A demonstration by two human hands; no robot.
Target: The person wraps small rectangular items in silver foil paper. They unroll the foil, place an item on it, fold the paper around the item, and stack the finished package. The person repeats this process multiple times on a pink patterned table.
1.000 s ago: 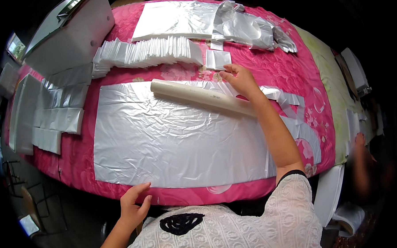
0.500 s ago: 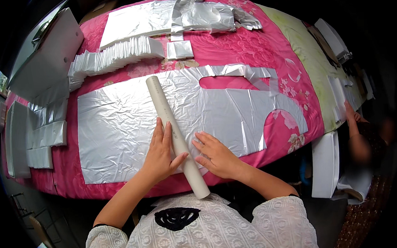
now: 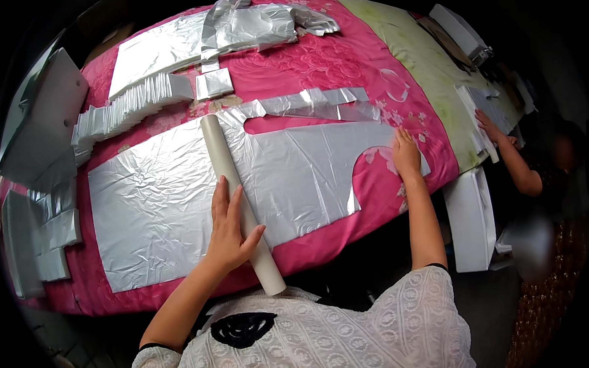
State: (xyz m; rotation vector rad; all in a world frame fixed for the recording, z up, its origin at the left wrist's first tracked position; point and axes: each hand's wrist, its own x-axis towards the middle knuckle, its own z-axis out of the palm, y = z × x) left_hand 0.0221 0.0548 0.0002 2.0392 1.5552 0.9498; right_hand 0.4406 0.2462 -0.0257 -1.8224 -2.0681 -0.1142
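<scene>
A silvery-white plastic apron (image 3: 294, 177) lies flat on a pink flowered cloth, creased at its left part. A long pale pipe (image 3: 225, 162) rests slantwise across it, its near end at my waist. My left hand (image 3: 231, 229) lies on the pipe with fingers stretched and thumb spread, not wrapped round it. My right hand (image 3: 406, 154) reaches to the apron's right end, beside the curved cut-out. Its fingers are extended and close together on the plastic; its thumb is hard to see.
Behind lie a folded plastic pile (image 3: 157, 52), a row of folded packets (image 3: 130, 102) and a single packet (image 3: 214, 83). White boxes (image 3: 42, 116) stand at left. Another person's hand (image 3: 490, 126) is at the right, above a white box (image 3: 470, 219).
My right hand has left the pipe's side and moved right to the apron's far right end. My left hand stays on the pipe. The whole view has shifted.
</scene>
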